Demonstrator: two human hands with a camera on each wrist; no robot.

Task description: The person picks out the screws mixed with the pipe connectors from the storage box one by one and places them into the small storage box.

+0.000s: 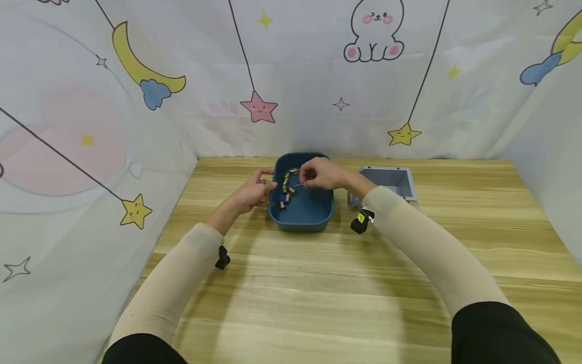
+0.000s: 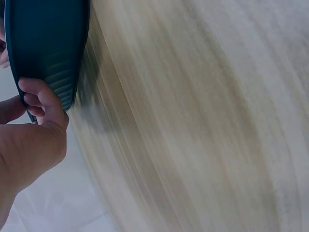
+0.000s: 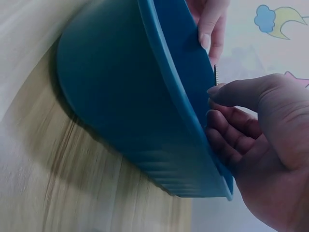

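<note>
A dark blue plastic bin (image 1: 303,222) stands on the table, holding several small brass fittings with blue ends (image 1: 287,198) along its left side. My left hand (image 1: 254,192) grips the bin's left rim; in the left wrist view, fingers of the left hand (image 2: 41,104) curl over the edge. Above the bin's inside, my right hand (image 1: 320,173) pinches a thin threaded screw (image 3: 216,75) between thumb and forefinger. The screw points toward the left hand. Its held end is hidden by the fingertips.
A grey open-topped box (image 1: 393,182) stands right of the bin, partly behind the right forearm. The wooden table (image 1: 291,288) meets a white patterned cloth (image 1: 309,111) at the back. Small black cameras sit on both wrists.
</note>
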